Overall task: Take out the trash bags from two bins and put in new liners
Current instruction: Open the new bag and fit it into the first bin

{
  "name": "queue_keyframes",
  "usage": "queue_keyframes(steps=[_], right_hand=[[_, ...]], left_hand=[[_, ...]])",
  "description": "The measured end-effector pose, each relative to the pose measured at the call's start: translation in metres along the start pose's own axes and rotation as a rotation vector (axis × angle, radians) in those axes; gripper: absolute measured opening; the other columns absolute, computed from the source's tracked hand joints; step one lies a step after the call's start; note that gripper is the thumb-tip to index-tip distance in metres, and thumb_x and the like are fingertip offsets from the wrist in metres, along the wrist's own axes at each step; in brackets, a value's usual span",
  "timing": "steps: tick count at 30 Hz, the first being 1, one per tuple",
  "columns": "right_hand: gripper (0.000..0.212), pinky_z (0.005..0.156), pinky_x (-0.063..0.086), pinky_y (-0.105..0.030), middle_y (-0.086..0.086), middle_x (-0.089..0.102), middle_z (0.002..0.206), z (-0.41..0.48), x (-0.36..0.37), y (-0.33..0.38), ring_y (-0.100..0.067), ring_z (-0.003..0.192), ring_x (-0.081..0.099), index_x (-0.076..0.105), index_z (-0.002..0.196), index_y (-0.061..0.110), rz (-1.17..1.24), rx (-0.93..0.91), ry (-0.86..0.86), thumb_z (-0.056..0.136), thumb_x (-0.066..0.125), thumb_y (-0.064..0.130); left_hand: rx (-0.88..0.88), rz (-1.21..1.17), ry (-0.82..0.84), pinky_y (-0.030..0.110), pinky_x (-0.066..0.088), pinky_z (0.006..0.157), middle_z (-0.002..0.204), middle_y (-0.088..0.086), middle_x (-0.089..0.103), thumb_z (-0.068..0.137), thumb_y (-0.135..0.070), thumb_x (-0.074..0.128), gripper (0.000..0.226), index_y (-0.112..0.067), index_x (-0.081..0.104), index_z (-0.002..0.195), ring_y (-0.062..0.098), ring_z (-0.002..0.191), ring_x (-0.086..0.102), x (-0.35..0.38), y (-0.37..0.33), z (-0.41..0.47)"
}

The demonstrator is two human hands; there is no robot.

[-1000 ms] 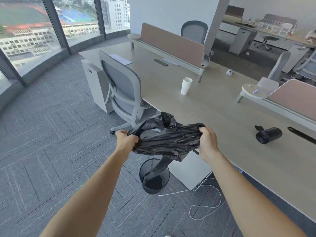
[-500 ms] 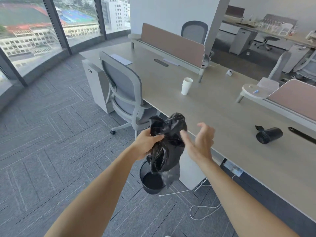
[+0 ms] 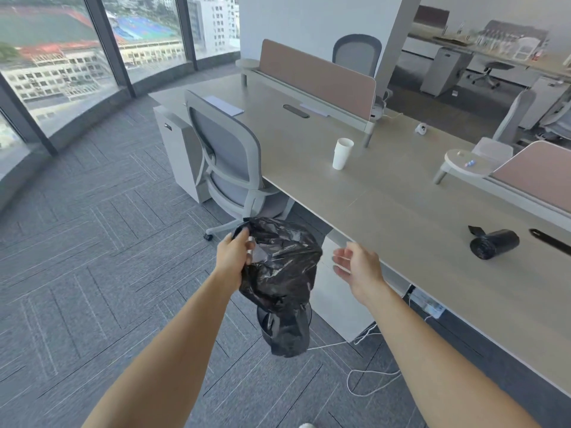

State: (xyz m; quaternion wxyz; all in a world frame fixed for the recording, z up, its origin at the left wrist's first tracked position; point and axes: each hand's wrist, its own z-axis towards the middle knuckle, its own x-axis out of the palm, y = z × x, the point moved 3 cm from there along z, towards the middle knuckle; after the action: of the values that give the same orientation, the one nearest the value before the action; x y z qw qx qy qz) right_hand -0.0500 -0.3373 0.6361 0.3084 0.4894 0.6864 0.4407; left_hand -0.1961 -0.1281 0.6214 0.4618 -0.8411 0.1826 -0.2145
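At the near edge of the long desk (image 3: 386,211), with a grey office chair (image 3: 225,149) pushed in on the left, a person stands over the carpet holding a black trash bag (image 3: 284,273) in the air. The bag hangs slack and puffed, and looks light, with little or nothing in it. Its lower end droops right over the small dark bin (image 3: 262,319) on the floor under the desk edge. The bag covers most of the bin, so I cannot tell whether anything lines it.

The left hand (image 3: 233,254) grips the gathered top of the bag, fingers curled round the plastic. The right hand (image 3: 358,267) hovers just beside the bag, apart from it, its fingers spread wide and holding nothing. Further right on the desk lies a roll of black liners (image 3: 494,244), and a white paper cup (image 3: 342,153) stands well back.

To my eye this is the liner step at the first bin, though it could be an old bag just lifted out. Next, the free hand needs to catch the far side of the bag's mouth. With the opening spread between both hands, the bag can go down into the bin and its edge fold over the rim.
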Motion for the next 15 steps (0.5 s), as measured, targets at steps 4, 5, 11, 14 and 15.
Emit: queue_keyframes(steps=[4,5,11,14,15], right_hand=[[0.022,0.071,0.051,-0.035,-0.004,0.067,0.088,0.0,0.003,0.003,-0.021,0.078,0.062,0.054,0.075,0.015,0.005,0.068,0.054,0.093,0.058,0.028],[0.023,0.074,0.052,-0.038,-0.002,0.067,0.095,-0.001,0.009,0.002,-0.021,0.083,0.063,0.059,0.085,0.016,-0.093,0.065,0.114,0.092,0.061,0.038],[0.026,0.078,0.053,-0.033,0.003,0.073,0.108,-0.027,0.059,-0.006,-0.017,0.097,0.068,0.065,0.114,0.03,-0.304,-0.029,0.544,0.096,0.055,0.045],[0.021,0.077,0.051,-0.032,-0.001,0.074,0.1,-0.029,0.064,-0.003,-0.019,0.092,0.069,0.069,0.113,0.029,-0.246,-0.055,0.597,0.095,0.062,0.035],[0.022,0.077,0.052,-0.032,-0.002,0.074,0.099,-0.029,0.064,-0.002,-0.02,0.09,0.069,0.068,0.115,0.027,-0.247,-0.046,0.621,0.094,0.063,0.033]], left_hand=[[-0.133,0.033,0.147,0.02,0.027,0.04,0.071,0.003,0.065,0.099,-0.029,0.047,0.027,-0.01,0.067,0.1,0.008,0.034,0.034,-0.005,0.004,-0.003],[-0.184,-0.003,0.278,0.02,0.028,0.04,0.077,0.006,0.069,0.098,-0.027,0.043,0.032,-0.01,0.069,0.105,0.008,0.035,0.034,-0.001,0.005,-0.008],[-0.026,0.338,0.635,0.048,0.052,0.095,0.107,0.021,0.072,0.073,0.004,0.043,0.044,-0.001,0.07,0.108,0.039,0.101,0.067,0.035,-0.001,-0.029],[0.199,0.621,0.506,0.046,0.056,0.087,0.089,0.02,0.073,0.077,0.004,0.053,0.022,0.001,0.072,0.087,0.03,0.081,0.068,0.031,-0.005,-0.023],[0.219,0.634,0.485,0.042,0.054,0.08,0.081,0.014,0.071,0.075,-0.001,0.058,0.017,0.002,0.071,0.085,0.025,0.073,0.064,0.029,-0.006,-0.024]])
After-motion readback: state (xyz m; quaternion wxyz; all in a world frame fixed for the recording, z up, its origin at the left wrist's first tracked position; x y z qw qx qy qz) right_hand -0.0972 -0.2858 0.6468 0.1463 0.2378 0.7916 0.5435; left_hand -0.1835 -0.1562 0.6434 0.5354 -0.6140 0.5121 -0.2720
